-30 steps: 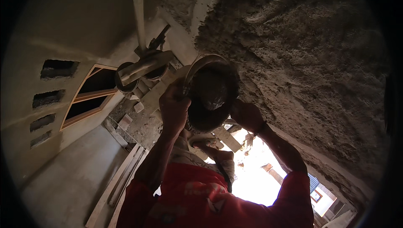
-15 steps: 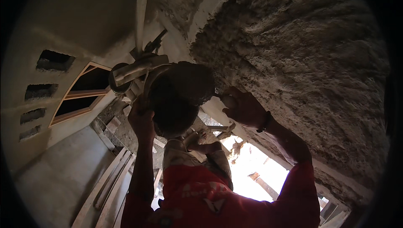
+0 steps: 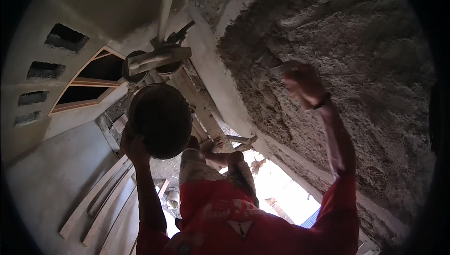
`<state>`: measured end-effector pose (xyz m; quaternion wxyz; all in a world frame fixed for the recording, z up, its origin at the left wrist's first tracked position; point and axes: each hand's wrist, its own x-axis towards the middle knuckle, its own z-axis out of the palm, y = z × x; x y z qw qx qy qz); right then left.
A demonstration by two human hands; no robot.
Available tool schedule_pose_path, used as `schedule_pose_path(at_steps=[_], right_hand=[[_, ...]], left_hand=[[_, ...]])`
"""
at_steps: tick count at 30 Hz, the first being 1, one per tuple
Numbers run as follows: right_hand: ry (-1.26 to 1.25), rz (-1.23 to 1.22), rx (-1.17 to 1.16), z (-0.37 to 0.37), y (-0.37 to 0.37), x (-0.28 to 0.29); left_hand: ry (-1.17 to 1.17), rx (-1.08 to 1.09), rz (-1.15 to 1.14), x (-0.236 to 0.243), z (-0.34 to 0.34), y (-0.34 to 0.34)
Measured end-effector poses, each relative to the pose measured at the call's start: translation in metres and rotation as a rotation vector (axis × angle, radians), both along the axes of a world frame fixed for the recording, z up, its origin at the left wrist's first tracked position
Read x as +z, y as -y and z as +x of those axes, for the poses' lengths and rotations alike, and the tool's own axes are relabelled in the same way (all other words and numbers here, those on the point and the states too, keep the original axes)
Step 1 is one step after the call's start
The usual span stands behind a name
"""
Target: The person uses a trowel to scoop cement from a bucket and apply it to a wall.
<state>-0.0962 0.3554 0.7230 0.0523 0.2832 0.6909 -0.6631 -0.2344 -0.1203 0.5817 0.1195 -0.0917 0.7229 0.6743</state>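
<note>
My left hand (image 3: 135,148) grips the rim of a dark, round mortar bucket (image 3: 160,122), whose mouth faces up toward me. Its inside is in deep shade, so how much it contains cannot be told. Up against the rough wall, my right hand (image 3: 303,85) is closed and smeared by motion. A trowel handle showed in that hand half a second ago; the blade is now hardly distinguishable from the wall. Dark, wet-looking mortar (image 3: 248,44) covers the left part of the rough wall surface (image 3: 356,81).
Beyond the bucket, a plastering float (image 3: 159,59) lies across other round containers (image 3: 132,74). A long pole (image 3: 167,6) rises behind them. To the left are a wood-framed window opening (image 3: 89,83), several wall holes (image 3: 65,38) and leaning boards (image 3: 96,198). Planks (image 3: 201,102) lie below.
My right hand has swung up and right to the wall, away from the bucket, where the trowel carried a dark lump of mortar. The bucket has moved left and slightly down.
</note>
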Motion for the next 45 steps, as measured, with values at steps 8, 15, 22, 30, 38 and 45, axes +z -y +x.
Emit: schedule_pose_path(at_steps=[8,15,22,30,38,45], right_hand=[[0.159,0.836,-0.054,0.047,0.029,0.123],[0.201,0.687,0.586,0.080,0.110,0.021],[-0.014,1.442,0.662,0.024,0.140,-0.002],[0.096,1.302,0.936,0.069,0.145,0.007],[-0.217,1.578,0.788,0.050,0.131,0.009],[0.335,1.206,0.914,0.080,0.152,0.068]], left_hand=[[-0.013,-0.034,-0.012,0.004,0.024,0.001],[0.064,-0.190,-0.094,0.064,0.033,-0.062],[-0.034,-0.362,0.133,0.107,0.032,-0.108],[-0.055,-0.487,0.083,0.135,0.020,-0.130],[-0.150,-0.596,-0.005,0.154,0.030,-0.145],[-0.142,-0.556,-0.022,0.164,0.031,-0.147]])
